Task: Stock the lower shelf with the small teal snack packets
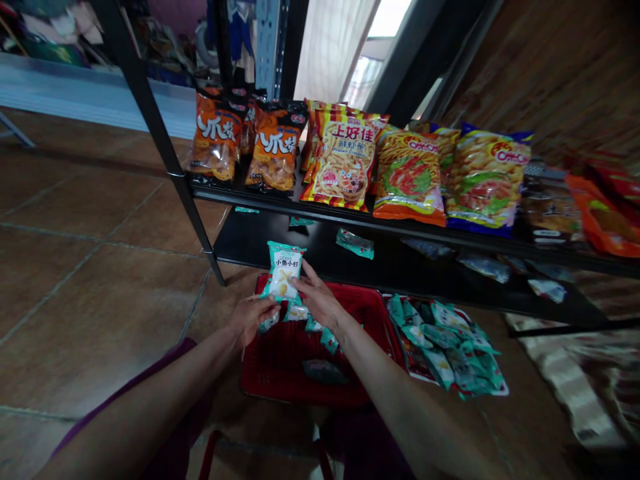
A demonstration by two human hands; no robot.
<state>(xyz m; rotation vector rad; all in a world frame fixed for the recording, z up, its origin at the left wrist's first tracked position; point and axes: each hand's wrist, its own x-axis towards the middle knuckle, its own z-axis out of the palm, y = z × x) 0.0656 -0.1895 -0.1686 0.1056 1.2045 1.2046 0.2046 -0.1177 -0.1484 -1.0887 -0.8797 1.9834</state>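
Observation:
My left hand point(253, 317) and my right hand point(318, 300) are both closed on a bunch of small teal snack packets point(283, 272), held upright above a red plastic basket point(280, 373) on the floor. The front packet shows white and yellow print. More teal packets hang below my fingers and lie in the basket. A heap of the same teal packets point(445, 340) lies on the floor to the right of the basket.
A black metal shelf unit point(320, 207) stands ahead. Its upper shelf holds large orange, yellow and blue snack bags point(345, 163). A few small packets point(355, 243) lie on the lower shelf. Brown tiled floor stretches left.

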